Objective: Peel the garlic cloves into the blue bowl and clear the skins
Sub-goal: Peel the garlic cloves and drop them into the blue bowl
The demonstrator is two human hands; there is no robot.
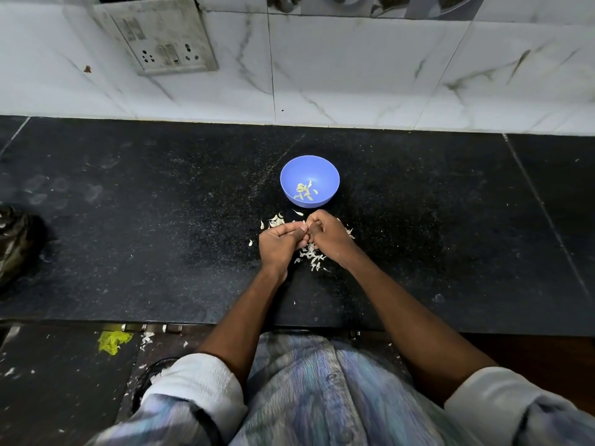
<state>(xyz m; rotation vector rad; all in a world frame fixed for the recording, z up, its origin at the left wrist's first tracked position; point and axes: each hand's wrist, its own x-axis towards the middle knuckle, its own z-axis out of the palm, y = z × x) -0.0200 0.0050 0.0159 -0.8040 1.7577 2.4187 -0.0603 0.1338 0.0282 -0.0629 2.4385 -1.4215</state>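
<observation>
A blue bowl [309, 165] stands on the black counter with several pale peeled cloves [305, 191] at its bottom. Just in front of it my left hand [279, 241] and my right hand [328, 235] meet, fingers curled toward each other around something small that the fingers hide, probably a garlic clove. White garlic skins [310, 255] lie scattered on the counter under and around both hands, with more skins [275, 220] to the left of the fingertips.
The black stone counter [128, 236] runs wide to both sides, backed by a white marble-tiled wall with a socket plate [164, 43]. A dark plastic bag [16, 243] sits at the far left edge. The floor below holds skin scraps and a yellow-green scrap [112, 341].
</observation>
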